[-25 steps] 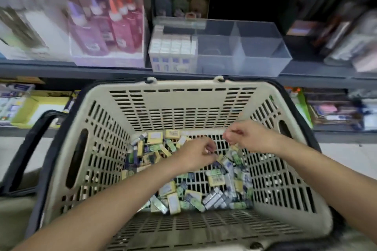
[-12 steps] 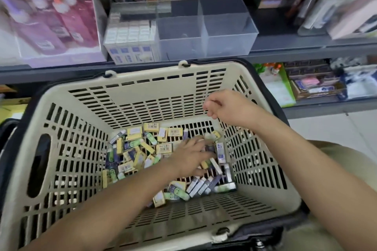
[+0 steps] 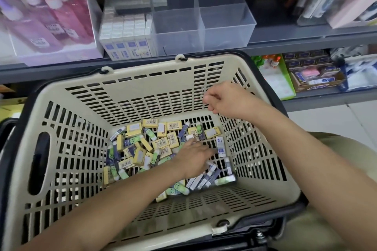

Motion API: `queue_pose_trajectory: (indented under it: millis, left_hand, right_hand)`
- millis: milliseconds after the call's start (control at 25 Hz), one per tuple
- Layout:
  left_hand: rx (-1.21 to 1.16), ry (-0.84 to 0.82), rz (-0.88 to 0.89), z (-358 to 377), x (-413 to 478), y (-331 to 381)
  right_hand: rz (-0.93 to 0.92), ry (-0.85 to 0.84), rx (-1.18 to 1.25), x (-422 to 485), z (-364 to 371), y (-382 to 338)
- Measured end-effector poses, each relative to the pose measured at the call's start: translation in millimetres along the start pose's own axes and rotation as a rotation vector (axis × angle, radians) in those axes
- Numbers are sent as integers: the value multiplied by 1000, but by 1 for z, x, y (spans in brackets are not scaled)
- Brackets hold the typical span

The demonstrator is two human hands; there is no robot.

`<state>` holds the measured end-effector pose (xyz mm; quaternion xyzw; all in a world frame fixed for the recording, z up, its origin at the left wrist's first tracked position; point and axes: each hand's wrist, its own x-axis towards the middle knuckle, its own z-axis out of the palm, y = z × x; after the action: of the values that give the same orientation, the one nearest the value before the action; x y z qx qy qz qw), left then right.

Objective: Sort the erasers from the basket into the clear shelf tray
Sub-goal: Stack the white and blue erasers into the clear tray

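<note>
My left hand (image 3: 194, 156) is down in the basket (image 3: 142, 71), back up, fingers lying fairly straight on the erasers (image 3: 142, 149) and gripping none that I can see. A blue-and-white eraser (image 3: 220, 146) lies just beside its fingertips. My right hand (image 3: 224, 100) hangs above the pile near the basket's far right corner. Its fingers are curled in, and I cannot tell whether anything is inside them.

The erasers lie in a loose heap on the basket floor: yellow boxed ones mostly at the far side and left, green-sleeved ones mixed among them, and blue-and-white ones towards the right and near side.

The tray (image 3: 224, 20) stands on the shelf (image 3: 285, 36) just beyond the basket's far rim, split by clear dividers. Its left compartment holds tight rows of white-and-blue boxes (image 3: 126, 26). To the left of the tray stands a clear case of bottles (image 3: 51, 6), blurred.
</note>
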<state>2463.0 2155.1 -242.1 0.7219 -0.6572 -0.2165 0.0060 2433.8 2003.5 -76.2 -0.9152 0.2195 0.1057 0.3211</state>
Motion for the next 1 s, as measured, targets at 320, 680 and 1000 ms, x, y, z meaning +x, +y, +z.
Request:
queue_pose_trajectory:
  millis: [320,680,1000]
  left_hand:
    - [-82,63,1,-5,26,9]
    - [95,-34,-15,-12,-38,-51]
    - [-595,-16,-383,-53,-93,-57]
  right_hand:
    - [2,31,22,2,0,1]
    - [-15,12,-55,-1,3,-1]
    - [-95,-391,-411,8,51,-11]
